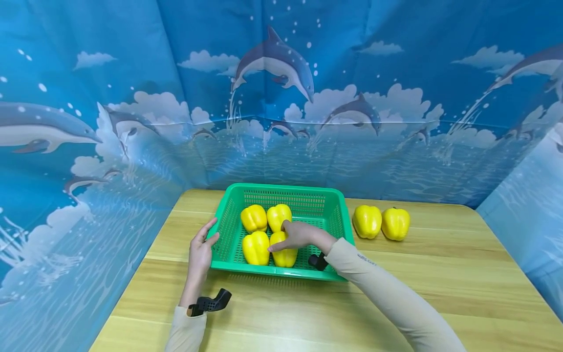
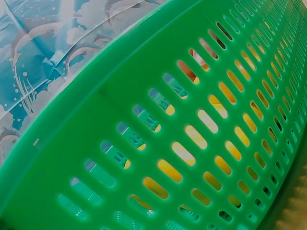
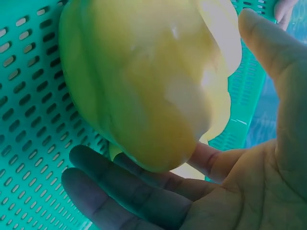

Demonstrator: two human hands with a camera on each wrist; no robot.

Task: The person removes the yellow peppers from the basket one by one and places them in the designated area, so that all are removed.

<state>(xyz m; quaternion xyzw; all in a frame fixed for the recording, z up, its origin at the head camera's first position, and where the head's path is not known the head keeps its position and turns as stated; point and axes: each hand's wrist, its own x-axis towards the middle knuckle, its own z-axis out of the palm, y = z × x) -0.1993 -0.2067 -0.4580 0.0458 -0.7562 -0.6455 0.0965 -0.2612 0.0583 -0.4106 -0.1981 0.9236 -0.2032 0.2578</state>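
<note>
A green plastic basket (image 1: 281, 273) holds several yellow bell peppers, among them a front-left one (image 1: 255, 248) and a back-left one (image 1: 253, 218). My right hand (image 1: 299, 234) reaches in over the front-right bell pepper (image 1: 285, 255). In the right wrist view, fairly straight fingers (image 3: 139, 196) lie along that pepper (image 3: 148, 91), while the thumb stands apart from the fingers on the other side. At the basket's left rim, my left hand (image 1: 200, 250) touches the edge with extended fingers. The left wrist view shows the basket's slotted side wall (image 2: 158, 124).
Two more yellow bell peppers, one (image 1: 367, 222) beside the other (image 1: 395, 224), stand on the wooden table (image 1: 440, 283) right of the basket. Behind the table hangs a blue dolphin-print curtain (image 1: 281, 146). Each wrist wears a black camera mount, the left one (image 1: 211, 303) in front of the basket.
</note>
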